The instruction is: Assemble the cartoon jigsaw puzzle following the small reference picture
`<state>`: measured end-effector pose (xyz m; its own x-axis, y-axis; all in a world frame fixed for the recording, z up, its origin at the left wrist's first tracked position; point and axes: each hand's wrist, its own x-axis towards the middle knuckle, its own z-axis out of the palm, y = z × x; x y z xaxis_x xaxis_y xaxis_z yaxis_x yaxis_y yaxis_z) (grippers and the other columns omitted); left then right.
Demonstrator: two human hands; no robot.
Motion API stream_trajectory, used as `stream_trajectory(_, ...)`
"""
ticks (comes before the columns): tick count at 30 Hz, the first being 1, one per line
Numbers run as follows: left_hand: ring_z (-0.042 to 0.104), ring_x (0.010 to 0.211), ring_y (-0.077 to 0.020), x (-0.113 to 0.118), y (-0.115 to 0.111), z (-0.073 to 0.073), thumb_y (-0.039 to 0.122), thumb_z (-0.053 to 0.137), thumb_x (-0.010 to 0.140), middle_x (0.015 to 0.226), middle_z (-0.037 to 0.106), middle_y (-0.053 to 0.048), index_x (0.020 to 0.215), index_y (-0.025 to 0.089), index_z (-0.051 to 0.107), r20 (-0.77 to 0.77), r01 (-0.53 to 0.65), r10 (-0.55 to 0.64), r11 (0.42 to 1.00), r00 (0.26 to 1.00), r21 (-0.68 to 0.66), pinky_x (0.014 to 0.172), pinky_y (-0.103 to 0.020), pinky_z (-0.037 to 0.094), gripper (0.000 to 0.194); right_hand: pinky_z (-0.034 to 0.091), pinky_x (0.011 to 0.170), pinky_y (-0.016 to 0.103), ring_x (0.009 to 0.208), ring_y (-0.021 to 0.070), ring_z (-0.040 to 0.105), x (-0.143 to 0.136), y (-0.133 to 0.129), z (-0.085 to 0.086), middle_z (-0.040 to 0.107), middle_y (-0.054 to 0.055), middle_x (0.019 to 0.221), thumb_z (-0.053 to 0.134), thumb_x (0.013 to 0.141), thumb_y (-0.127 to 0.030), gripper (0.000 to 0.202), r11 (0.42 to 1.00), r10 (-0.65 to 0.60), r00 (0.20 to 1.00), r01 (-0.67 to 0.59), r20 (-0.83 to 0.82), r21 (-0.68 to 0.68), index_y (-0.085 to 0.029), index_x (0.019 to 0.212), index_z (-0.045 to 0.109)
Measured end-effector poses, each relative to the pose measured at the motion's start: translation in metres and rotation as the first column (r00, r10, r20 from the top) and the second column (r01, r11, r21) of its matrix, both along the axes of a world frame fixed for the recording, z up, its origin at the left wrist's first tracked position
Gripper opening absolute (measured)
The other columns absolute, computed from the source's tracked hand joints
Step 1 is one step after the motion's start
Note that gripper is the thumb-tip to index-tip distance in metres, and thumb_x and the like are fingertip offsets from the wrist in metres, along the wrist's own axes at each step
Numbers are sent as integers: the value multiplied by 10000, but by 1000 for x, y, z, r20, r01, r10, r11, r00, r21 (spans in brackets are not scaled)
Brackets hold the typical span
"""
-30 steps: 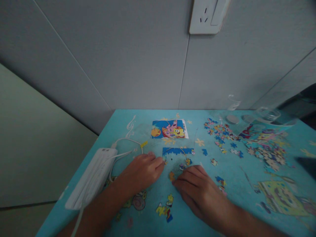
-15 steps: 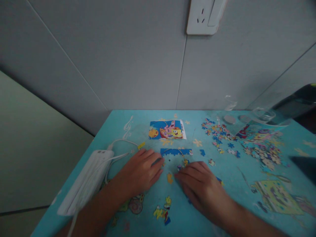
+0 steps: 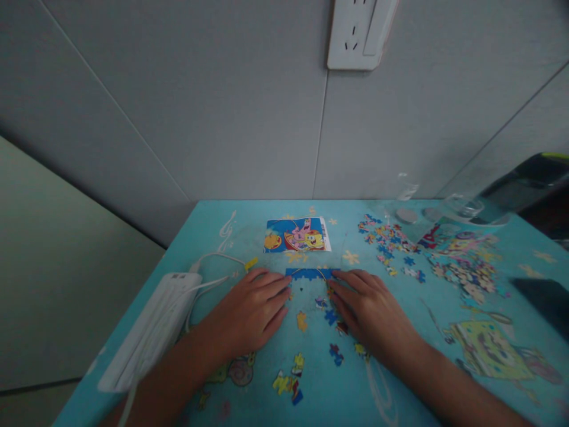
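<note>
Just one cam here, worn on the head, looking forward and kinda down over the table [image 3: 249,231]. It's a wide first-person view: the wall [image 3: 200,107] dead ahead takes up roughly the top half of the frame, outlet [image 3: 360,35] up top right of center. Left hand [image 3: 260,305] and right hand [image 3: 362,299] sit lower middle, nearer the lens than the wall.

There were two bare hands, one left hand [image 3: 255,308] and one right hand [image 3: 367,302], on one turquoise cartoon-printed tabletop [image 3: 202,234]. One joined blue strip of jigsaw pieces [image 3: 310,273], one rectangular colour-printed picture card [image 3: 297,236], one long white power strip [image 3: 151,329], one yellow cable tag [image 3: 251,264], two pale round discs [image 3: 406,216] and one white wall socket plate [image 3: 340,56] showed; the multicoloured loose jigsaw pieces [image 3: 393,235] were too crowded to count.
</note>
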<state>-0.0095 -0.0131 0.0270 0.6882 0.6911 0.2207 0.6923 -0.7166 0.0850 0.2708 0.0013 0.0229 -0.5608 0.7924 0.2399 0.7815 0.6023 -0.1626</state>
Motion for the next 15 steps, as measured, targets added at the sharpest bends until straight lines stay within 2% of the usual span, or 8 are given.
stream_trajectory(10,591,1210,-278,3,-4,7,316,515,1010,1361,646,-93,1284,169,655,-22,-30,29,999,999,-35,1078,-531,437,341,538,957,490,1106,295,648,0,1,6,717,85,1255,577,998,-213,265,1000,6,1000,-6,13,-4,-229,1217,725)
stream_trajectory(15,578,1232,-266,-2,-3,8,294,487,1029,1388,634,-45,1296,228,644,-28,-28,26,997,999,-67,1082,-535,427,316,536,952,483,1112,294,648,0,1,3,715,89,1263,573,1000,-216,269,1000,13,1000,-13,22,7,-225,1228,716)
